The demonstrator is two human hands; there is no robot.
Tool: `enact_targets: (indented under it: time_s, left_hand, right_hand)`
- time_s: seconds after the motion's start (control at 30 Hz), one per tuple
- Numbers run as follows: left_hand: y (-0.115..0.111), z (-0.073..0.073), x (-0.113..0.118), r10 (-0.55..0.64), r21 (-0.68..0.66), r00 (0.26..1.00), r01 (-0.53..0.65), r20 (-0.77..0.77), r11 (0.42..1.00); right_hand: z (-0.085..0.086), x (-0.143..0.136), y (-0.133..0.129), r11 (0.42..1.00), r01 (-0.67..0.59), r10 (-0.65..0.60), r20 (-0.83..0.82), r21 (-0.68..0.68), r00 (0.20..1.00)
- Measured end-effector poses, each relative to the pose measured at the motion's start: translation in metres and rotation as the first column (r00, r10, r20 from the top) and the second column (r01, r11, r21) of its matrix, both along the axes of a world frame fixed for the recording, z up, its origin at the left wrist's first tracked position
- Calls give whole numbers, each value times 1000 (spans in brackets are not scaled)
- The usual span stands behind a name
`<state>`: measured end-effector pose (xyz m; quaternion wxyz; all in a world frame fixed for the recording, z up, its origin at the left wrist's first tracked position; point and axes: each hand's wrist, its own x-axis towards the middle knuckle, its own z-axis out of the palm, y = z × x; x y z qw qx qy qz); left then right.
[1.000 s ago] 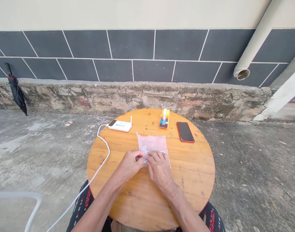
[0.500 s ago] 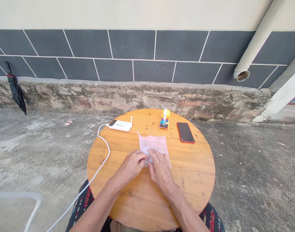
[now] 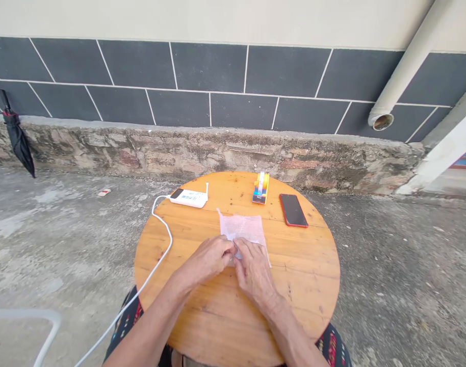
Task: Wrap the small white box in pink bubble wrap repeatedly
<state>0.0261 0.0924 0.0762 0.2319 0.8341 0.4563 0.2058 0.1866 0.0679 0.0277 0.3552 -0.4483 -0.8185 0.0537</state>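
A pinkish, see-through piece of bubble wrap (image 3: pixel 242 224) lies on the round wooden table (image 3: pixel 225 316), its near part under my hands. My left hand (image 3: pixel 213 254) is closed, fingers curled and pinching the near edge of the wrap. Beside it, my right hand (image 3: pixel 254 267) bends its fingers over the wrap, thumb tucked close to the left fingertips. A small whitish patch shows between the hands; whether something is inside the wrap there I cannot tell.
Toward the back stand a tape dispenser (image 3: pixel 261 188) and, left of it, a white power strip (image 3: pixel 189 197) with a white cable (image 3: pixel 158 265) running off the table's left side. A red-cased phone (image 3: pixel 293 210) lies at right. A black umbrella (image 3: pixel 18 137) leans on the wall.
My left hand has rolled slightly, its fingers curling closer to the right hand. The right hand stays almost still on the wrap. The view has tilted a little.
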Motion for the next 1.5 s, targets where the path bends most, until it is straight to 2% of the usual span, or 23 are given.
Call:
enact_targets:
  time_s: [0.33, 0.4, 0.5, 0.6, 0.73, 0.87, 0.93, 1.03, 1.1, 1.2, 1.33, 1.5]
  left_hand:
    - [4, -10, -3, 1, -7, 995, 0, 103, 1000]
    - [2, -9, -4, 18, 0, 993, -18, 115, 1000]
    - [-3, -6, -4, 52, 6, 990, -53, 132, 999]
    - [-5, -10, -4, 70, -5, 983, -70, 170, 998]
    - [-2, -21, -4, 82, 9, 973, -86, 218, 996]
    - [1, -30, -6, 52, 22, 957, -61, 286, 998]
    - [1, -33, -7, 39, 24, 949, -49, 312, 999]
    - [0, -35, -8, 46, 22, 942, -57, 332, 998]
    - [-1, -35, -8, 50, 23, 940, -62, 338, 998]
    - [-1, -36, -7, 45, 28, 937, -58, 346, 998]
    - [0, -37, -7, 46, 26, 933, -59, 356, 998]
    - [0, -37, -6, 42, 31, 933, -57, 357, 998]
  right_hand:
    - [1, 0, 1, 1000, -10, 10, 1, 28, 1000]
    - [0, 4, 2, 998, 13, -11, -33, 60, 999]
    - [2, 15, 4, 991, 113, -103, -125, 78, 987]
    - [6, 30, 4, 978, 207, -200, -235, 8, 951]
    - [3, 45, 2, 975, 191, -218, -310, -116, 925]
    - [-9, 47, 1, 968, 208, -245, -361, -139, 900]
    - [-14, 46, 1, 948, 279, -315, -331, -153, 889]
    - [-18, 46, 0, 893, 406, -441, -203, -193, 874]
    - [-18, 47, 0, 869, 443, -476, -128, -221, 870]
    - [-17, 48, -2, 864, 441, -474, -93, -244, 876]
    - [-16, 47, -2, 876, 368, -424, -133, -311, 896]
    - [-18, 45, -2, 910, 250, -355, -311, -331, 882]
